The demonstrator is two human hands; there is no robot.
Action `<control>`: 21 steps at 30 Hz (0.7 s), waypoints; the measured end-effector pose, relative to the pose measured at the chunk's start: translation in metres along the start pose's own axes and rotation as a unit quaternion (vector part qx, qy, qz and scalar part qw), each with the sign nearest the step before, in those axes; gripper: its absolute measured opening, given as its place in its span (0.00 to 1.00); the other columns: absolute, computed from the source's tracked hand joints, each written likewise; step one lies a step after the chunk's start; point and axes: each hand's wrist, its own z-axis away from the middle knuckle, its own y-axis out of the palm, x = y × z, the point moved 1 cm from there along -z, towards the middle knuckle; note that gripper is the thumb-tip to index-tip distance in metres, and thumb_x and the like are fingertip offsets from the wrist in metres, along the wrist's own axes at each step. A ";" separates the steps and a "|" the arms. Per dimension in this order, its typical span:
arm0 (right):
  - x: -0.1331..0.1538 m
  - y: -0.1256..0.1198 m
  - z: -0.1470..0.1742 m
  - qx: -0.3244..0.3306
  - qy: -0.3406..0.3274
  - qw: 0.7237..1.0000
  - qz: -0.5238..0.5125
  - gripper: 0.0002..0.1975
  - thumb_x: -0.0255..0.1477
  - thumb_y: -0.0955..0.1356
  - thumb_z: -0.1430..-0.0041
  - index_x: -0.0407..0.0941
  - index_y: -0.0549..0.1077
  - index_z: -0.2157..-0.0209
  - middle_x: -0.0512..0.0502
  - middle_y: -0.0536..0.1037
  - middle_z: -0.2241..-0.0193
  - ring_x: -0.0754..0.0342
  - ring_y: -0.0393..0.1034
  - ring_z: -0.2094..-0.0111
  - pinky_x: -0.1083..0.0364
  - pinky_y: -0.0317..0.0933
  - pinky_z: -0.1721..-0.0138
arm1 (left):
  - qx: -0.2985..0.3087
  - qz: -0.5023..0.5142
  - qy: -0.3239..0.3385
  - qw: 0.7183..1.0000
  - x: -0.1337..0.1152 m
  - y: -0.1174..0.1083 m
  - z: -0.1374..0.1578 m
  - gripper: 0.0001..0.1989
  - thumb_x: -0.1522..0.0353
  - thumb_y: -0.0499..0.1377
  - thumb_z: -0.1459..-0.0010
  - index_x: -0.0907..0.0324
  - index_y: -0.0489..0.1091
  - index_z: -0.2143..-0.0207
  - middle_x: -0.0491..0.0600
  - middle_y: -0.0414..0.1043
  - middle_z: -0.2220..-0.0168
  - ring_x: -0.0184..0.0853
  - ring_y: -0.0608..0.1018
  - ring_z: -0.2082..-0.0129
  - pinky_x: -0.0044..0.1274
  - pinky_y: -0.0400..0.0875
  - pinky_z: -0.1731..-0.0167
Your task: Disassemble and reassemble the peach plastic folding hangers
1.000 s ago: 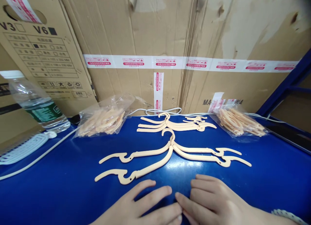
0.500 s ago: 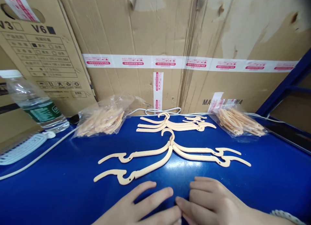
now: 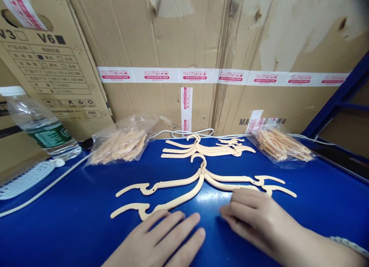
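Observation:
My left hand [image 3: 165,240] rests low in the middle with its fingers spread and nothing in it. Its fingertips overlap the near arm of a cream plastic folding hanger [image 3: 184,196]; whether they touch it I cannot tell. My right hand [image 3: 258,221] is to the right, fingers curled in, with nothing visible in them. It covers part of the right arm of the same hanger. Another cream folding hanger [image 3: 178,181] lies just behind, their hooks overlapping at the centre. Farther back is a stack of hanger parts [image 3: 213,148], some arms without end pieces.
Small loose hooked pieces [image 3: 230,142] lie at the back. Clear bags of hanger parts stand left [image 3: 121,144] and right [image 3: 284,144]. At left are a water bottle [image 3: 49,134], a pale hairbrush [image 3: 25,180] and a white cable [image 3: 54,184]. Cardboard boxes [image 3: 161,40] wall the back.
My right hand has moved forward over the near hanger's right arm. My left hand has shifted slightly left and forward, so the two hands are now farther apart.

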 end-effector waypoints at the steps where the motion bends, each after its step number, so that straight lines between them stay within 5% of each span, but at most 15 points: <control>1: -0.006 0.000 0.001 -0.021 0.004 0.999 0.027 0.12 0.25 0.61 0.32 0.42 0.73 0.67 0.48 0.70 0.76 0.55 0.64 0.75 0.56 0.54 0.73 | 0.001 -0.010 -0.019 1.000 0.001 0.002 0.002 0.19 0.67 0.49 0.32 0.57 0.64 0.41 0.46 0.70 0.43 0.38 0.79 0.52 0.25 0.73 0.54; 6: -0.026 -0.005 0.003 -0.062 0.026 0.990 0.125 0.11 0.27 0.62 0.32 0.43 0.73 0.67 0.47 0.71 0.75 0.53 0.65 0.74 0.56 0.53 0.73 | 0.013 -0.019 -0.069 0.997 0.003 0.008 0.006 0.23 0.57 0.52 0.34 0.56 0.65 0.41 0.49 0.72 0.44 0.40 0.79 0.52 0.27 0.73 0.54; 16: -0.043 -0.010 0.002 0.058 0.152 0.961 0.223 0.09 0.24 0.66 0.41 0.45 0.71 0.75 0.50 0.73 0.77 0.51 0.70 0.77 0.56 0.51 0.77 | 0.050 0.036 -0.109 0.992 0.005 0.007 0.006 0.29 0.51 0.50 0.35 0.57 0.62 0.39 0.55 0.65 0.40 0.49 0.74 0.45 0.35 0.73 0.53; 21: -0.051 -0.012 -0.003 0.068 0.180 0.957 0.216 0.10 0.22 0.67 0.44 0.45 0.68 0.78 0.51 0.72 0.79 0.53 0.68 0.79 0.57 0.50 0.78 | 0.052 0.037 -0.117 0.991 0.004 0.008 0.007 0.28 0.51 0.50 0.35 0.56 0.62 0.39 0.54 0.64 0.39 0.50 0.73 0.45 0.35 0.74 0.53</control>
